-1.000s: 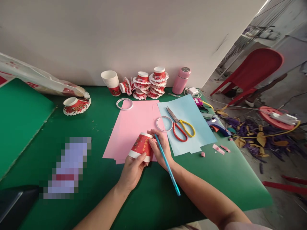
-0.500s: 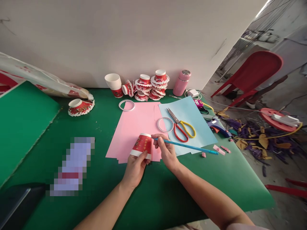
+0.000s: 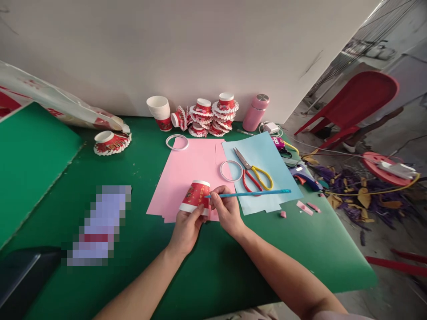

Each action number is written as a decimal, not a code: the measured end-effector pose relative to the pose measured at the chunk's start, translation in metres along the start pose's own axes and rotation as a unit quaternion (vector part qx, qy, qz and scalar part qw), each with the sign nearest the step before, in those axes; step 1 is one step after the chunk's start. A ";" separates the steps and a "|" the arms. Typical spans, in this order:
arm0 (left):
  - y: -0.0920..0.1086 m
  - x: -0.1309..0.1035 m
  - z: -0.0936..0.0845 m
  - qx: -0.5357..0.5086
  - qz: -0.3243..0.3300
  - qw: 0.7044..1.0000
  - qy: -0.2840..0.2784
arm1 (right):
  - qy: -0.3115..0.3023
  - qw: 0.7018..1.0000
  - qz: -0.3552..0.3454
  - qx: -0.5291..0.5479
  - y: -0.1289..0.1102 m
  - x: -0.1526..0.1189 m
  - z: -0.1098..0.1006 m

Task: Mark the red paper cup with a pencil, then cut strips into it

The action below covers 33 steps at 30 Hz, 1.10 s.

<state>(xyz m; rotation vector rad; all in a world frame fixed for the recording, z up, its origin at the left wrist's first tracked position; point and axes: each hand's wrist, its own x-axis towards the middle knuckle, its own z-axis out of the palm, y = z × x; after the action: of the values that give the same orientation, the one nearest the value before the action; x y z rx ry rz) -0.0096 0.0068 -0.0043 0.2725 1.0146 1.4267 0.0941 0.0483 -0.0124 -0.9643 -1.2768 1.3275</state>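
My left hand (image 3: 187, 227) is closed around the rim end of a red paper cup (image 3: 195, 195), which is tipped upside down with its base away from me. In my right hand (image 3: 227, 210) I pinch a long blue pencil (image 3: 256, 194); its tip meets the right side of the cup. Beneath and beyond the cup lie pink paper sheets (image 3: 187, 160). Right of them are light blue sheets (image 3: 263, 151), bearing scissors (image 3: 249, 167) with one red and one yellow handle. A thin white ring (image 3: 231, 171) overlaps both papers.
Along the wall stand a stack of paper cups (image 3: 159, 111), several fringed cut cups (image 3: 213, 116) and a pink flask (image 3: 255, 112). A tape roll (image 3: 177, 142) sits behind the pink paper. A glue gun (image 3: 305, 178) and a charger cable (image 3: 271, 129) lie near the right edge.
The pencil tip has moved down from near the cup's base to its side, and the pencil is now closer to level. My left hand keeps its hold on the cup.
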 end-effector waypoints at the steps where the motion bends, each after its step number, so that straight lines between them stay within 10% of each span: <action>1: 0.000 0.000 0.000 0.001 0.001 1.000 -0.001 | 0.002 1.000 0.000 -0.012 0.001 0.000 -0.001; 33: 0.000 0.000 0.001 -0.007 -0.020 1.000 0.008 | -0.037 0.997 0.018 -0.069 -0.007 -0.002 0.010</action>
<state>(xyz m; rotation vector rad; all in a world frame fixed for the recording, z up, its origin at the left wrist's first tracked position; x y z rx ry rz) -0.0094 0.0070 -0.0035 0.2306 1.0176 1.4011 0.0856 0.0444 -0.0040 -1.0451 -1.4295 1.3266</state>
